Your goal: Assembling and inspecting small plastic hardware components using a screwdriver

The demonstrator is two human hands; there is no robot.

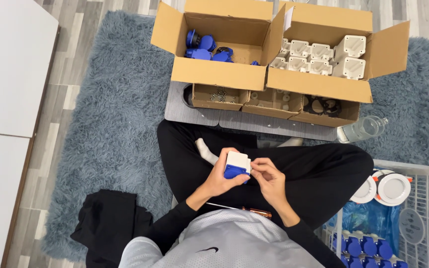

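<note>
Sitting cross-legged on a rug, I hold a white and blue socket housing (236, 164) over my lap. My left hand (218, 179) grips it from the left and below. My right hand (268, 177) touches its right side with pinched fingertips; whether they hold a small part I cannot tell. A screwdriver (239, 208) with a brown handle lies across my lap just below my hands.
Ahead stand two open cardboard boxes, one with blue caps (205, 48), one with white housings (319, 55). Three small trays (274, 103) of screws, white bits and black gaskets sit on a grey board. A white crate (423, 173) of finished blue parts is at right, with a glass jar (363, 130) beside it.
</note>
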